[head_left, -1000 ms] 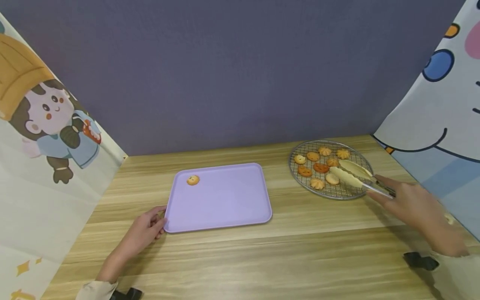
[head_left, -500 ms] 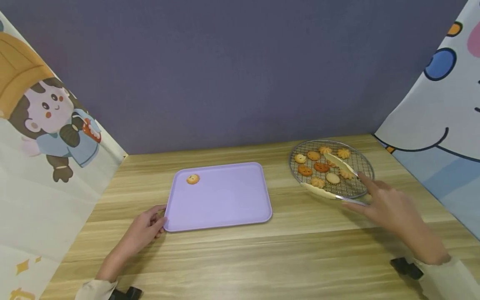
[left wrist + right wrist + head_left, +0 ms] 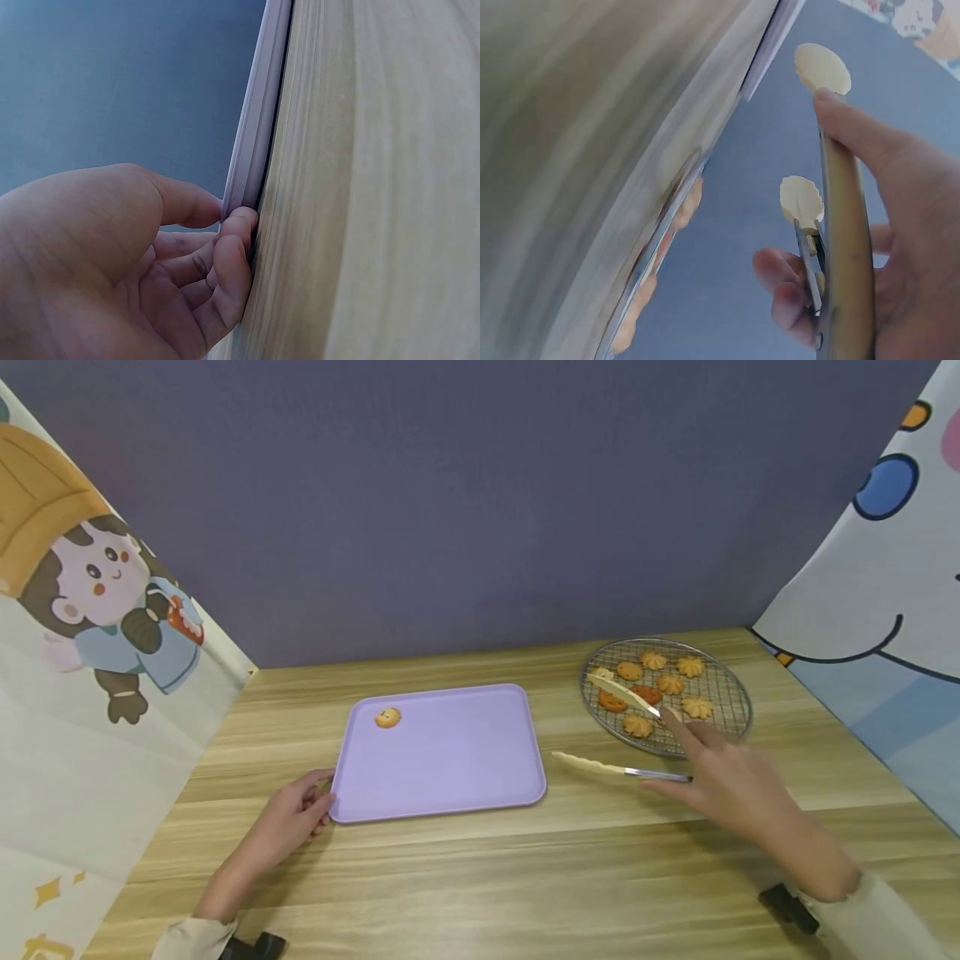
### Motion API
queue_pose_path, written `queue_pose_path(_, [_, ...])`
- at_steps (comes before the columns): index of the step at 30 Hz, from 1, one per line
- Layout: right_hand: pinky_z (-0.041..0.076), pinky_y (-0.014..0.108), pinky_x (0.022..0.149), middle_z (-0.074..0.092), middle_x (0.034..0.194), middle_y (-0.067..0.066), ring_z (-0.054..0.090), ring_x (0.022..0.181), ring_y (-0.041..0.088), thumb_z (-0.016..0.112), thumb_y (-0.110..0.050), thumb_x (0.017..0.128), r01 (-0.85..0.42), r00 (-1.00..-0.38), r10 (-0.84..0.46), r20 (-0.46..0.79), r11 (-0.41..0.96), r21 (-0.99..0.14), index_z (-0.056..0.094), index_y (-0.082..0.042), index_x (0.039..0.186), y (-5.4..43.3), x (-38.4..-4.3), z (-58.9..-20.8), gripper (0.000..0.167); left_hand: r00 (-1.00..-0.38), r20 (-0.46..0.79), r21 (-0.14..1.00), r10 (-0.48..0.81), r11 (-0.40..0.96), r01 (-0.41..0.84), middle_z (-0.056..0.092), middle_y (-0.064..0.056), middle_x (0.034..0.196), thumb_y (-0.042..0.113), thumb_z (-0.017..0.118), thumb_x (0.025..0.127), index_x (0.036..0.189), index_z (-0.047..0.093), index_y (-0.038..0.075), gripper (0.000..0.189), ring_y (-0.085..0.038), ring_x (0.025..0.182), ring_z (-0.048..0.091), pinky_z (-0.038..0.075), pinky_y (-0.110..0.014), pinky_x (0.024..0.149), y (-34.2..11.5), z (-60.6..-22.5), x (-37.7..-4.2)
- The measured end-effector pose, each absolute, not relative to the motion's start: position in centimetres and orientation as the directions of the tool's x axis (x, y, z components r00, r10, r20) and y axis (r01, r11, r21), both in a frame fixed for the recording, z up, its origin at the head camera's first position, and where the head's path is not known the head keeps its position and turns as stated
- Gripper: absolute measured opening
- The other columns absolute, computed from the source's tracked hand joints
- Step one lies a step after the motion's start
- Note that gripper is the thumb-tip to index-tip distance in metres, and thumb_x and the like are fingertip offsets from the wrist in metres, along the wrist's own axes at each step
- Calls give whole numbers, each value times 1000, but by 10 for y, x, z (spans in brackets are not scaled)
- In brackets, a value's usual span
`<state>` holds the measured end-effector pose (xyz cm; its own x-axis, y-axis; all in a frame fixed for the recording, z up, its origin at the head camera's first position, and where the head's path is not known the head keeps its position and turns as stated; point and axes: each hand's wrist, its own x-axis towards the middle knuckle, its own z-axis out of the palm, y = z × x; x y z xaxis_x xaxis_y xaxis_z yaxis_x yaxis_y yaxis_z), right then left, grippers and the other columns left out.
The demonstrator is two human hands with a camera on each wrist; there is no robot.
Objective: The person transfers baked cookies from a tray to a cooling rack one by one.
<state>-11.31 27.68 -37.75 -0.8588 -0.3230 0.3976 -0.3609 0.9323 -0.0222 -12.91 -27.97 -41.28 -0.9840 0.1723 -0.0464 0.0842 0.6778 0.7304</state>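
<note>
A lilac rectangular tray [image 3: 442,760] lies on the table with one round cookie [image 3: 387,717] near its far left corner. My left hand [image 3: 285,814] pinches the tray's near left corner; in the left wrist view the thumb [image 3: 191,206] presses on the rim and the fingers curl beneath. In my right hand [image 3: 731,793] are metal tongs [image 3: 588,763] with pale yellow scalloped tips, arms spread and nothing between them. One tong tip overlaps cookies in the head view, while the other is over the wood between tray and rack.
A round wire cooling rack [image 3: 750,703] holding several cookies [image 3: 691,666] sits at the back right. A dark padded wall [image 3: 480,510] closes off the back, and printed cloth panels [image 3: 847,610] stand at both sides of the wooden table [image 3: 480,885].
My right hand has moved left and toward me with the tongs, from over the rack's right part to its near left edge, and the tong arms have spread. My left hand stays on the tray.
</note>
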Motion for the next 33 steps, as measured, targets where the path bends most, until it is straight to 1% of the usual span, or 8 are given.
queue_pose_path(4, [38, 27, 38, 67, 108, 25, 66, 72, 33, 77, -65, 72, -436, -803, -400, 441, 900, 23, 47, -8, 148, 261, -117, -377, 100, -983, -52, 733, 175, 676, 81, 58, -6, 73, 5, 55, 101, 141, 46, -8, 43, -13, 59, 56, 48, -25, 48, -280, -412, -129])
queue_pose_path(10, [43, 28, 41, 68, 106, 21, 64, 63, 24, 78, -66, 71, -534, -766, -477, 431, 845, -15, 53, -5, 142, 232, -124, -376, 96, -983, -54, 737, 173, 671, 77, 58, -7, 72, 4, 55, 101, 141, 46, -9, 43, -13, 58, 56, 48, -25, 47, -280, -412, -130])
queue_pose_path(15, [43, 25, 40, 69, 105, 23, 67, 66, 26, 76, -66, 74, -597, -728, -539, 424, 802, -5, 53, -3, 141, 205, -131, -378, 95, -983, -57, 746, 175, 662, 75, 58, -7, 72, 5, 55, 101, 141, 45, -8, 44, -13, 58, 55, 48, -25, 46, -281, -413, -130])
queue_pose_path(17, [40, 22, 40, 69, 103, 22, 67, 67, 26, 76, -65, 75, -613, -717, -558, 418, 790, 3, 52, -2, 142, 196, -135, -378, 95, -983, -55, 747, 174, 660, 75, 58, -7, 73, 5, 55, 101, 141, 45, -8, 44, -13, 58, 55, 48, -25, 46, -281, -414, -130])
queue_pose_path(20, [40, 22, 41, 69, 101, 20, 65, 68, 24, 74, -66, 77, -626, -715, -573, 402, 780, -1, 50, -2, 144, 181, -141, -379, 95, -984, -49, 748, 170, 659, 77, 58, -7, 72, 5, 56, 101, 141, 46, -8, 43, -13, 57, 55, 47, -25, 46, -281, -415, -130])
queue_pose_path(24, [42, 25, 42, 68, 100, 19, 65, 71, 25, 68, -68, 81, -626, -729, -575, 370, 780, -21, 47, -4, 147, 163, -151, -379, 94, -984, -41, 749, 171, 657, 83, 58, -7, 72, 5, 56, 101, 141, 47, -7, 43, -13, 57, 55, 48, -25, 46, -280, -414, -130])
queue_pose_path(29, [42, 27, 43, 66, 91, 14, 61, 67, 20, 64, -69, 84, -626, -749, -589, 304, 779, -32, 47, -4, 146, 142, -166, -382, 91, -985, -38, 738, 168, 669, 85, 58, -6, 73, 6, 55, 101, 141, 47, -7, 43, -13, 58, 55, 47, -25, 47, -279, -413, -130])
queue_pose_path(33, [41, 27, 43, 66, 90, 14, 58, 63, 18, 62, -70, 85, -616, -771, -592, 234, 787, -42, 47, -4, 145, 126, -177, -384, 91, -985, -41, 732, 165, 677, 82, 58, -6, 73, 5, 55, 101, 141, 47, -7, 43, -13, 58, 55, 47, -25, 47, -280, -414, -130])
